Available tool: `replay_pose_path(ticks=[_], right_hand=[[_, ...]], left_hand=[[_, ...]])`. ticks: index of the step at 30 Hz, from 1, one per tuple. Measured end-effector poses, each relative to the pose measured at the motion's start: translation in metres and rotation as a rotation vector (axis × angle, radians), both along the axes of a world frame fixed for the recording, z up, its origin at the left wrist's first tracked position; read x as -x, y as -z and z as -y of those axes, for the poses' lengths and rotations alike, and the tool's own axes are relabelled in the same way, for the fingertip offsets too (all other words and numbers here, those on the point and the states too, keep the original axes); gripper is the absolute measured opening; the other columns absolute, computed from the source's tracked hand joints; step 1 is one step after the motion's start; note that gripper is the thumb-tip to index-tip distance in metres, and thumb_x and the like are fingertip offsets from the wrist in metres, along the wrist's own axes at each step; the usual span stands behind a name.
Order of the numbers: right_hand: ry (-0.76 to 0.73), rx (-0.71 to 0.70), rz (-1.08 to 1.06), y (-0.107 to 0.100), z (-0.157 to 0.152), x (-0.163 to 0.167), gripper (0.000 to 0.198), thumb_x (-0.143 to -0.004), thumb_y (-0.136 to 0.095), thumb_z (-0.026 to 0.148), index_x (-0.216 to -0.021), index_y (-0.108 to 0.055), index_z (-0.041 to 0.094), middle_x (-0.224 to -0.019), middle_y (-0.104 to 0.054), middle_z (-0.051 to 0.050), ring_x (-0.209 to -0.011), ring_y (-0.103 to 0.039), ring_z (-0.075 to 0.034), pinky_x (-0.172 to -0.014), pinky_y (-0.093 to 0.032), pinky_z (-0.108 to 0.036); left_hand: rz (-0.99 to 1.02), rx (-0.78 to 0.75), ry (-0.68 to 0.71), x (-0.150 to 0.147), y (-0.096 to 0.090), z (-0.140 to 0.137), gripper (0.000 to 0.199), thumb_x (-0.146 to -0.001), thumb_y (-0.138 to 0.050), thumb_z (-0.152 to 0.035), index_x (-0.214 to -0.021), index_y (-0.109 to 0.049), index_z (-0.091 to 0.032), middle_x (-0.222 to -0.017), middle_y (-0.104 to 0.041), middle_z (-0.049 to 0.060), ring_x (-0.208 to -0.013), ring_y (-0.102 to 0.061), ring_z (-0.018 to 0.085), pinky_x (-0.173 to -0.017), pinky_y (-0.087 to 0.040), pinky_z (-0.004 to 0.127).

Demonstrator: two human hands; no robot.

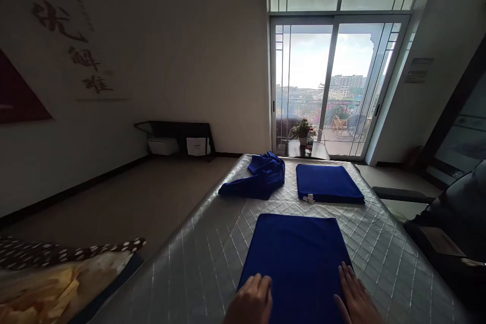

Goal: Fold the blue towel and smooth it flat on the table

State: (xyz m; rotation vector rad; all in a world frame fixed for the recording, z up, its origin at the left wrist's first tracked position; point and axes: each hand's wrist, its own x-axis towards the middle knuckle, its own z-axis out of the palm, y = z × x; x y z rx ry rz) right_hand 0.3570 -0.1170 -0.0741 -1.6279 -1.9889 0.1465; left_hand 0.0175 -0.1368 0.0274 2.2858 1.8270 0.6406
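Observation:
A blue cloth (296, 258), folded into a flat rectangle, lies on the quilted silver-grey surface before me. At its left edge my left hand (252, 296) is closed, fingers curled over the cloth; what lies under the fingers is hidden. My right hand (357, 293) rests along the opposite edge with its fingers stretched out flat. Beyond it to the right is a second folded blue cloth (328, 182), its white label (309, 198) showing at the near edge. A third blue cloth (266, 174) is crumpled in a heap to the far left.
The silver quilted surface (193, 263) reaches toward a small table (317, 152) with a potted plant (302, 130) and a bottle (309, 140). Sliding glass doors (334, 86) stand behind. Yellowish fabric (56, 283) lies at lower left; a dark bulky shape (461, 212) is at right.

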Motion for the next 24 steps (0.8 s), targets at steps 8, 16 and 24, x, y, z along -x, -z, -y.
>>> replay_pose_path(ticks=[8,16,24], right_hand=[[-0.007,0.03,0.062,0.008,-0.003,0.0,0.054,-0.092,-0.04,0.051,-0.142,-0.058,0.048,-0.153,-0.052,0.009,-0.142,-0.045,-0.033,-0.116,-0.042,-0.05],[0.031,0.024,0.193,0.014,-0.003,-0.002,0.07,-0.097,-0.036,0.06,-0.148,-0.057,0.017,-0.16,-0.043,-0.01,-0.147,-0.04,-0.032,-0.119,-0.041,-0.049],[0.046,0.112,0.226,0.01,0.001,-0.001,0.07,-0.098,-0.032,0.063,-0.154,-0.049,0.026,-0.163,-0.037,-0.002,-0.151,-0.032,-0.027,-0.122,-0.038,-0.046]], left_hand=[[-0.025,-0.103,0.645,-0.128,0.002,-0.044,0.059,-0.106,-0.043,-0.048,-0.16,-0.039,-0.025,-0.165,-0.044,0.006,-0.153,-0.037,0.026,-0.126,-0.033,0.043],[-0.095,-0.03,0.465,-0.065,0.024,-0.044,0.069,-0.104,-0.042,-0.06,-0.164,-0.024,-0.029,-0.168,-0.032,0.003,-0.156,-0.031,0.025,-0.128,-0.032,0.045],[-0.155,0.179,-0.009,0.036,0.04,-0.028,0.078,-0.103,-0.033,-0.068,-0.163,-0.019,-0.021,-0.171,-0.017,0.011,-0.158,-0.024,0.032,-0.126,-0.033,0.052]])
